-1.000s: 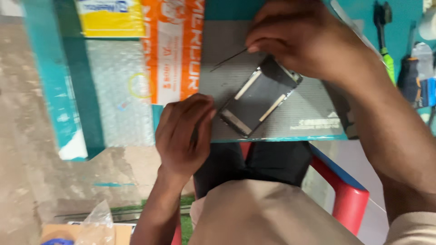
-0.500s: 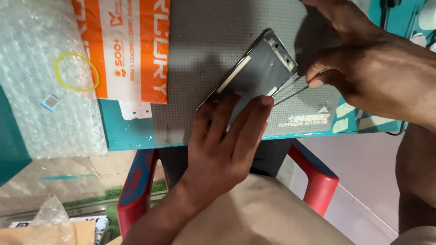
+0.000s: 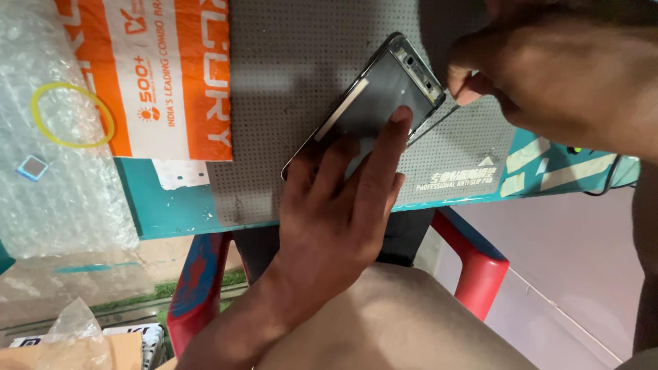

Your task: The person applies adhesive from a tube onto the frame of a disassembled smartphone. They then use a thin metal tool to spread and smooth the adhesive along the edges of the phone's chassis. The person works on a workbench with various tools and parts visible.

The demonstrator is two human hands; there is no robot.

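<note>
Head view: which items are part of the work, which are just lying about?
In use: phone frame, pinned by left hand; thin metal tool in right hand; grey mat.
Idle: orange packet, yellow rubber band, bubble wrap.

Flat grey metal phone frame with a silver rim (image 3: 373,109), lying diagonally on the grey perforated mat, its upper end pointing up and right and showing small cut-outs along the top edge. Thin metal tweezers (image 3: 432,123) rest slanted against the frame's right edge, tips at its upper corner.
</note>
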